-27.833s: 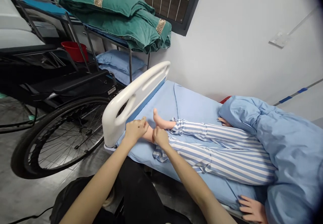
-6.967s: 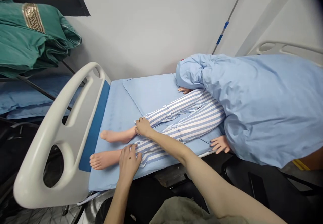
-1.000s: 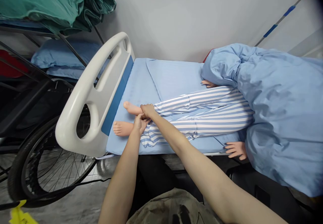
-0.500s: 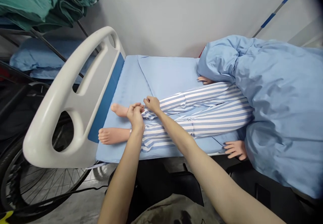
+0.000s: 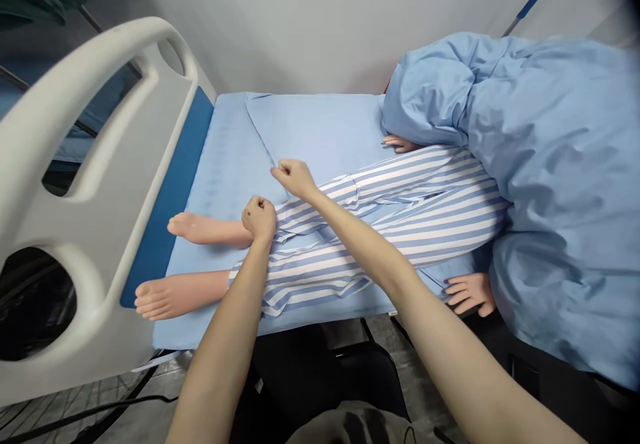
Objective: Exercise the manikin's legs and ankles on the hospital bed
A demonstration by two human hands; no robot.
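A manikin in blue-and-white striped trousers (image 5: pixel 430 231) lies on a bed, its two bare feet (image 5: pixel 183 294) pointing left. My left hand (image 5: pixel 259 217) is closed in a fist over the ankle of the farther leg, right beside the trouser cuff. Slightly higher and to the right, my right hand (image 5: pixel 295 179) is also a fist, above the far edge of the same trouser leg. Whether either fist has cloth in it is hidden. My left forearm passes over the nearer leg, and my right forearm crosses both trouser legs.
A white and blue bed end board (image 5: pixel 150 117) stands left of the feet. A bunched blue quilt (image 5: pixel 555 197) covers the manikin's upper body, with its hands (image 5: pixel 470 294) showing. Blue sheet (image 5: pixel 320 121) covers the mattress. A black chair (image 5: pixel 370 371) is below the bed's near edge.
Both hands have closed into fists, and the right one has moved up and away from the left. The view has come closer to the bed and shifted right.
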